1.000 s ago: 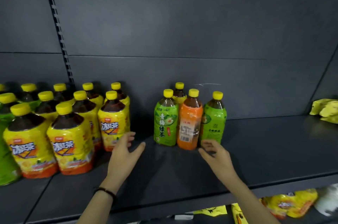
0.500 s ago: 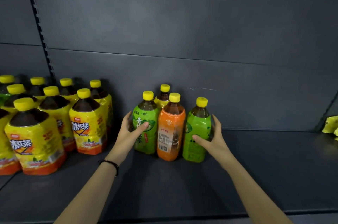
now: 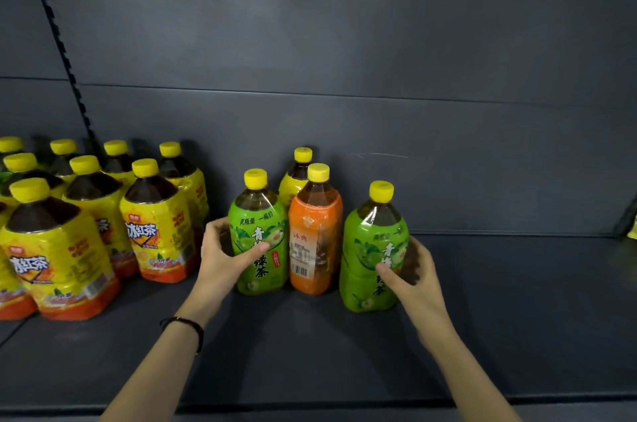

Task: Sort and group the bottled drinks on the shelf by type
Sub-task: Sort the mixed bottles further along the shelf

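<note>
On the dark shelf (image 3: 310, 352) stand two green-label tea bottles, an orange-label bottle (image 3: 315, 238) between them and a yellow-label bottle (image 3: 293, 180) behind. My left hand (image 3: 224, 256) grips the left green bottle (image 3: 260, 238), thumb across its label. My right hand (image 3: 410, 276) grips the right green bottle (image 3: 370, 259), which stands slightly forward and apart from the orange one. All have yellow caps.
A block of several large yellow-label iced tea bottles (image 3: 155, 225) fills the shelf's left side, close to my left hand. The shelf's grey back panel (image 3: 344, 42) rises behind. A yellow package edge (image 3: 632, 225) shows at the far right.
Both hands went from resting on the shelf to closing around the two green bottles. The right green bottle has come forward and to the right, away from the orange bottle.
</note>
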